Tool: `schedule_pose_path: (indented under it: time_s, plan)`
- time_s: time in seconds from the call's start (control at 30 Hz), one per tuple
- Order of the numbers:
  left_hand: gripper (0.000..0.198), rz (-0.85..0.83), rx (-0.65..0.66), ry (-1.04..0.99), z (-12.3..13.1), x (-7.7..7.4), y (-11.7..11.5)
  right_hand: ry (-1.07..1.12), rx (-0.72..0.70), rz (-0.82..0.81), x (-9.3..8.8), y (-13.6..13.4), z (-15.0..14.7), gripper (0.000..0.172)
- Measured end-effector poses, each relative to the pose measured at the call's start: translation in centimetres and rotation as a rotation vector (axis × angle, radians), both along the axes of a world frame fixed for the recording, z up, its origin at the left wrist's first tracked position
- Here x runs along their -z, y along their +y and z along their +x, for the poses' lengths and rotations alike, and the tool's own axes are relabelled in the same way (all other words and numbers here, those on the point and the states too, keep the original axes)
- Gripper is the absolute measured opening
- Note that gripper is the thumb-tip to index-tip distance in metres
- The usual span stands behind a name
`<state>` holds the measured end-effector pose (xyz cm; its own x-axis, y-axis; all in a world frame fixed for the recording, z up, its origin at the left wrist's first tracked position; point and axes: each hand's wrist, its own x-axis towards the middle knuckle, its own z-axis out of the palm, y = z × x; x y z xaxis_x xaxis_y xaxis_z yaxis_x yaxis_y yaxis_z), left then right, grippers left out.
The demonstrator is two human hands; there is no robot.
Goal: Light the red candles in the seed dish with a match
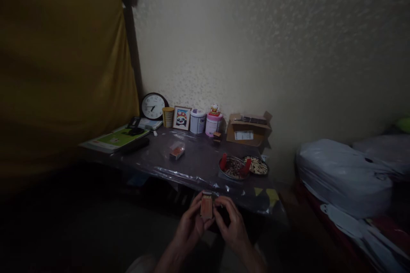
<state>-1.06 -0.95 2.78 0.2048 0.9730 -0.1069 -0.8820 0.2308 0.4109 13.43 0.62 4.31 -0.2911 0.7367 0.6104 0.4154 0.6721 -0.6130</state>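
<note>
My left hand grips a small matchbox in front of the table's near edge. Its tray is partly slid out at the far end, and pale matchsticks show there in a row. My right hand is just to the right, thumb and forefinger pinched together beside the box. What sits between those fingertips is too small and dark to make out. Beyond the hands, on the table, are a bowl with dark bits and red pieces at its rim, and a dish of matchsticks.
A clear-wrapped pack of matchboxes lies mid-table. Along the wall stand a clock, a framed panda picture, a white tub, a pink tub and an opened cardboard box. White bags lie at right.
</note>
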Motion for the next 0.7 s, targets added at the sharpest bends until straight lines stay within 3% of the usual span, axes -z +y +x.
schedule_pose_path:
  time_s: [0.2,0.7]
  plan:
    - [0.033,0.060,0.045,-0.005,-0.1,0.3,0.0,-0.071,-0.051,-0.069,-0.8,-0.5,-0.2,0.038]
    - [0.034,0.079,0.117,0.009,0.0,0.3,-0.2,-0.084,-0.082,-0.097,-0.9,-0.9,0.1,0.039]
